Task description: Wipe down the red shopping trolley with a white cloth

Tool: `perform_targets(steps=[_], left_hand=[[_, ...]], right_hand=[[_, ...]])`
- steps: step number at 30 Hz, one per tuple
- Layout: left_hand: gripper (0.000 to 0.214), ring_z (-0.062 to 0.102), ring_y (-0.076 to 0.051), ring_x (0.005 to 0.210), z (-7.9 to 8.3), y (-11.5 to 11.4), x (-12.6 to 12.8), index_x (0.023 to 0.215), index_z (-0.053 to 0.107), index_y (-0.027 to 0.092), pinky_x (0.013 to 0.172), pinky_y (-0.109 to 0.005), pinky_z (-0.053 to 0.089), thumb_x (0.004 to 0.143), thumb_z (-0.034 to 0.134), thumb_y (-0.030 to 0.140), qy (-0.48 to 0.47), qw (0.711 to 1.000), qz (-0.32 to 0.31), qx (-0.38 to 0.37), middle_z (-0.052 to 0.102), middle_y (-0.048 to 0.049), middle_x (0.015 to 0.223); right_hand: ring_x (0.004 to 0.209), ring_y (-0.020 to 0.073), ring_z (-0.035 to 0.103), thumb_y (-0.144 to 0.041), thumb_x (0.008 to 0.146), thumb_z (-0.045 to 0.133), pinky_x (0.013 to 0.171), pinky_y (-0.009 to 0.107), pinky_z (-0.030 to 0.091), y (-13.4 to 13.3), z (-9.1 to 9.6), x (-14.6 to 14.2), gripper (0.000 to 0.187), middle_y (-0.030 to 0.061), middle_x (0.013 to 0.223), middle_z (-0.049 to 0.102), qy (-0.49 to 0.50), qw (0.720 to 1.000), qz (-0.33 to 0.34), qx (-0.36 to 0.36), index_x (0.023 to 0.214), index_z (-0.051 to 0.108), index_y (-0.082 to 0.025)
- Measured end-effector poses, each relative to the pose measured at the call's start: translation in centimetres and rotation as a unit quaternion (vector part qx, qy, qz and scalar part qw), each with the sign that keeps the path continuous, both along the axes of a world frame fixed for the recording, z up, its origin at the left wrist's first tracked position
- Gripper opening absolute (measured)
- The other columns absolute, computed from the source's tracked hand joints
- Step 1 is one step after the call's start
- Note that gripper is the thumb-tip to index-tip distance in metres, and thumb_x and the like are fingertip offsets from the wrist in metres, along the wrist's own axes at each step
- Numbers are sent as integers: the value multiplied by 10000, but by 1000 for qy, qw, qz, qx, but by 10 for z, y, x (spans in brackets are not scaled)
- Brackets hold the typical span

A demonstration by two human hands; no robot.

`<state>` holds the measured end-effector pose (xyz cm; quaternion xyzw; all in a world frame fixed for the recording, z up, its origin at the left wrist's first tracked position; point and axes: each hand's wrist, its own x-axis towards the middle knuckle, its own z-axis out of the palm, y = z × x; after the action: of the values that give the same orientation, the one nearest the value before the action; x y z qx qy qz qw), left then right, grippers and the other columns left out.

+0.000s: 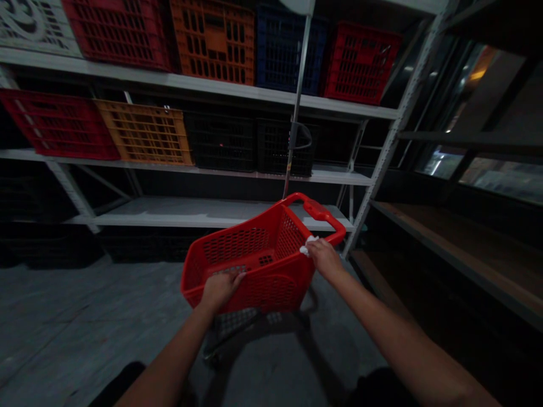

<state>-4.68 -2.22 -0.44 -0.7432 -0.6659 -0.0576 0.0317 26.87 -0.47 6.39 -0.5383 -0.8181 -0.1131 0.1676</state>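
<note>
A red plastic shopping cart (271,291) stands in front of me on the grey floor, its basket showing bare red mesh inside. My left hand (219,289) is closed over the near rim of the basket, toward its left end. With my right hand (324,255) I hold a crumpled white cloth (309,245) against the rim's right end, close to the red push handle (318,211). The fingers of that hand are curled on the cloth. A thin metal pole (299,96) rises behind the handle with a dark grey loop on it.
White metal shelving (203,213) runs behind the cart. Its shelves bear a red crate (360,65), an orange crate (214,42), a yellow crate (146,133) and several others. Wooden shelves (458,243) stand close on the right. One dark caster (212,359) shows beneath the basket.
</note>
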Motion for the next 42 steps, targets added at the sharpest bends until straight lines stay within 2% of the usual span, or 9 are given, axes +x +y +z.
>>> perform_targets(steps=[4, 7, 13, 17, 21, 25, 31, 36, 42], left_hand=[[604, 604, -208, 790, 2, -1, -13, 926, 607, 211, 664, -279, 399, 829, 118, 553, 0, 1000, -3, -3, 663, -94, 823], [602, 603, -200, 783, 2, -1, -21, 929, 607, 215, 652, -266, 393, 826, 122, 556, -1, 1000, -4, -7, 663, -86, 815], [602, 602, -195, 775, -2, 1, -28, 908, 612, 220, 657, -267, 390, 823, 124, 560, 0, 1000, -12, -7, 662, -80, 809], [580, 603, -195, 787, -3, 2, -37, 887, 615, 224, 658, -264, 389, 827, 140, 551, 0, 1000, -17, -7, 663, -76, 812], [571, 607, -201, 770, -2, 3, -51, 903, 614, 228, 635, -264, 384, 822, 154, 557, -3, 1000, -22, -9, 665, -79, 777], [581, 607, -199, 763, -2, 3, -57, 865, 619, 222, 630, -263, 378, 818, 153, 566, -6, 999, -34, -6, 665, -76, 784], [578, 604, -184, 749, -1, 1, -57, 849, 620, 221, 630, -249, 374, 824, 148, 554, -9, 999, -44, 0, 662, -62, 764], [587, 603, -194, 744, -1, 1, -60, 811, 624, 216, 626, -257, 373, 820, 149, 560, -8, 999, -43, 7, 659, -67, 748], [591, 600, -186, 737, -4, 3, -63, 816, 622, 223, 611, -249, 363, 816, 144, 570, -9, 999, -41, 3, 657, -60, 749]], right_hand=[[1072, 200, 437, -166, 834, 415, 981, 360, 214, -3, 12, 43, 296, 68, 1146, 566, -15, 996, -57, 73, 1086, 569, -167], [1095, 201, 451, -153, 839, 402, 1010, 402, 174, -6, 5, 44, 285, 91, 1148, 566, -16, 991, -52, 118, 1067, 573, -154], [1044, 194, 495, -117, 814, 443, 967, 354, 305, -12, -40, -45, 262, 93, 1076, 602, 7, 988, 94, 124, 1035, 580, -148], [1048, 186, 499, -126, 814, 455, 946, 365, 338, -16, -49, -79, 260, 87, 1097, 594, -4, 979, 179, 103, 1044, 570, -164], [1077, 169, 491, -111, 821, 433, 966, 380, 317, -24, -36, -46, 250, 54, 1109, 597, -7, 970, 209, 124, 1001, 589, -189], [990, 164, 544, -110, 827, 415, 968, 405, 307, -37, -23, -9, 230, 57, 1042, 630, 26, 970, 177, 163, 908, 615, -189], [933, 195, 521, -79, 743, 453, 869, 354, 401, -41, 13, -11, 230, 96, 987, 601, 97, 973, 100, 183, 869, 628, -159], [876, 171, 525, -159, 755, 477, 801, 292, 419, -39, 46, 4, 171, 84, 992, 542, 96, 992, 25, 78, 858, 613, -161], [857, 173, 536, -282, 778, 521, 739, 261, 398, -43, 42, 15, 166, 61, 934, 569, 31, 999, -21, -31, 884, 594, -178]])
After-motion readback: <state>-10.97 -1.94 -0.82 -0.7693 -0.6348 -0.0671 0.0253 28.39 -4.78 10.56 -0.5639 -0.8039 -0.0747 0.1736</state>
